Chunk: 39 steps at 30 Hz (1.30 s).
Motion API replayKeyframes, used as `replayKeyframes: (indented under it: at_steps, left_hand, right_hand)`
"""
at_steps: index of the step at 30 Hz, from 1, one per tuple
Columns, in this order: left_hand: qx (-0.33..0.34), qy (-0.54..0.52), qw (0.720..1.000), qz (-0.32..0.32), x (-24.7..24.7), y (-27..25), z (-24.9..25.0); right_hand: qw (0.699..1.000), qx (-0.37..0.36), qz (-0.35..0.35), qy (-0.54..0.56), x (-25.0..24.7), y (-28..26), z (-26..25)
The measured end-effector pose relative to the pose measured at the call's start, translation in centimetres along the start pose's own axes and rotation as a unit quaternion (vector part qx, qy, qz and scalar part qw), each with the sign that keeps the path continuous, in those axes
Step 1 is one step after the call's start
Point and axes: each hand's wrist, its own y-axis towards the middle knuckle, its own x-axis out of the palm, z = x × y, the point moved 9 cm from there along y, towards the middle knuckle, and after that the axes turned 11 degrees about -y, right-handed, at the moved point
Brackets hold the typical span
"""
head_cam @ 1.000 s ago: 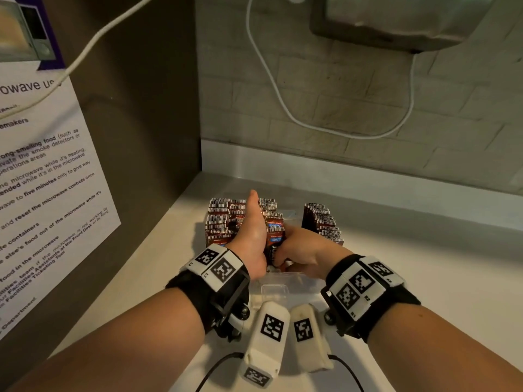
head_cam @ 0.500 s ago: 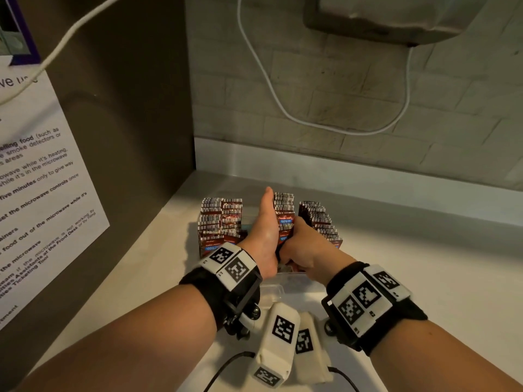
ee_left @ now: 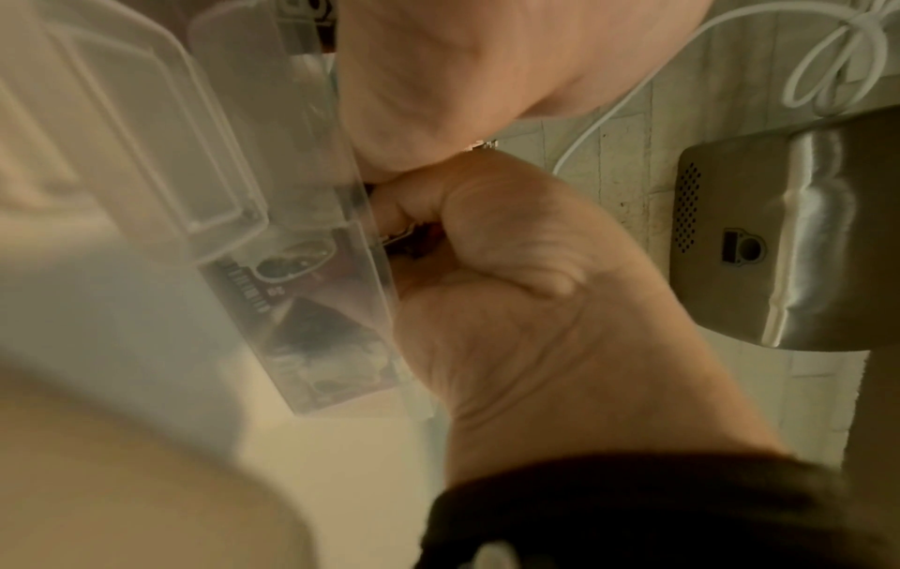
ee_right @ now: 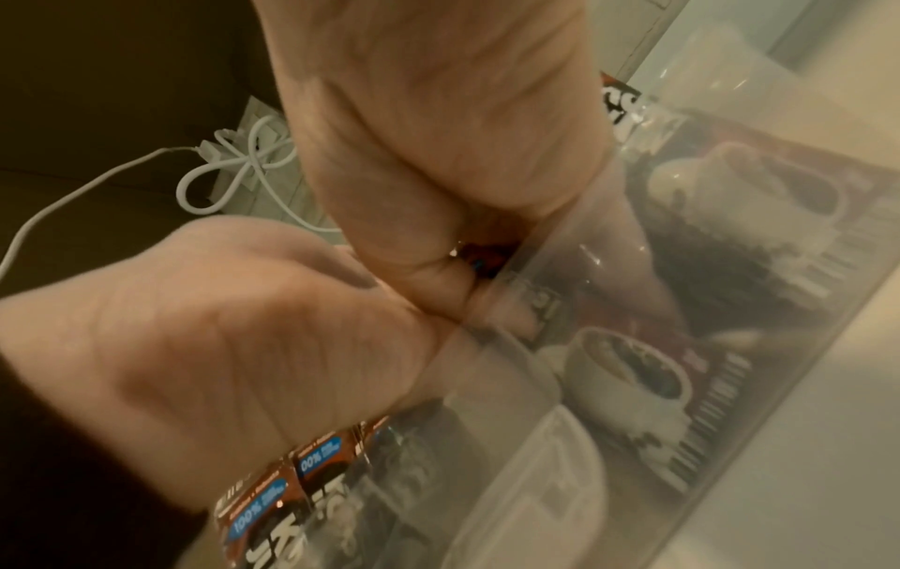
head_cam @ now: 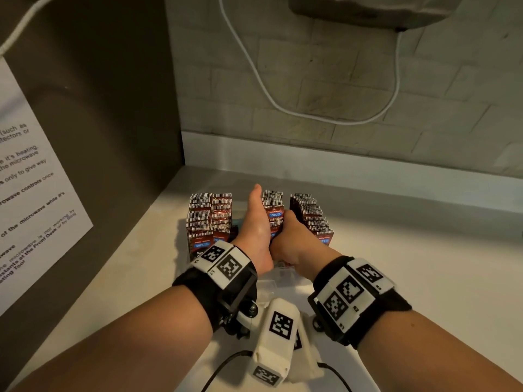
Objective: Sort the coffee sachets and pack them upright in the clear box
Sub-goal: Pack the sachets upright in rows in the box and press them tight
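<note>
Left hand: fills mid-frame, palm side to camera, fingers curled down inside the clear box.
Right hand: above it, touching the left hand along the box's rim.
Sachets: red-brown packs, seen blurred through the box wall; possibly a few gripped between the hands, hard to tell.
Lid: clear, just left of the box.
Desk: pale.
Background: tiled wall, white cable, metal wall unit.

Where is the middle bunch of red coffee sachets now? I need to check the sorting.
In the head view, the middle bunch of red coffee sachets stands in the clear plastic box, between the left hand and right hand, between two other rows.
</note>
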Motion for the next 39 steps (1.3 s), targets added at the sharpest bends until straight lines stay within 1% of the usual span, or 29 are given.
replayKeyframes:
  at_steps: [5,8,10,14,18,22,27,30,33,37,39]
  left_hand:
    - [-0.018,-0.005,1.000,0.024,-0.6,1.1,-0.6]
    - [-0.032,0.020,0.999,0.033,-0.7,1.4,-1.0]
    - [-0.022,0.026,0.999,0.034,-0.8,1.6,-0.8]
    - [-0.008,0.043,0.999,0.026,-0.9,1.9,-0.8]
    - [-0.006,0.040,0.999,0.022,-0.7,2.1,-1.0]
    - [-0.011,0.032,0.999,0.016,-0.5,2.2,-1.0]
    - [-0.012,0.035,0.999,0.010,-0.3,2.5,-1.2]
    - [-0.034,0.037,0.999,0.013,-0.5,2.9,-1.5]
    - [-0.026,0.041,0.999,0.017,-0.7,3.4,-1.6]
    - [-0.052,0.024,0.998,-0.002,-0.4,3.4,-1.9]
    - [-0.053,0.033,0.998,0.003,-0.5,3.6,-2.0]
  right_hand:
    - [0.992,0.023,-0.048,0.115,0.2,-0.1,0.3]
    - [0.970,0.049,-0.071,0.228,0.2,-0.7,0.3]
    - [0.956,0.065,-0.074,0.276,0.3,-0.8,0.5]
    - [0.953,0.075,-0.073,0.285,0.5,-0.5,0.8]
    - [0.936,0.080,-0.094,0.331,0.7,-0.7,0.5]
    - [0.930,0.076,-0.099,0.346,0.8,-0.7,0.1]
    - [0.931,0.074,-0.113,0.339,0.8,-0.9,-0.3]
    - [0.931,0.075,-0.114,0.339,0.7,-0.9,-0.3]
    - [0.930,0.069,-0.116,0.343,0.8,-0.9,-0.4]
    - [0.928,0.070,-0.109,0.349,0.7,-0.6,-0.2]
    - [0.931,0.072,-0.109,0.340,0.6,-0.7,-0.2]
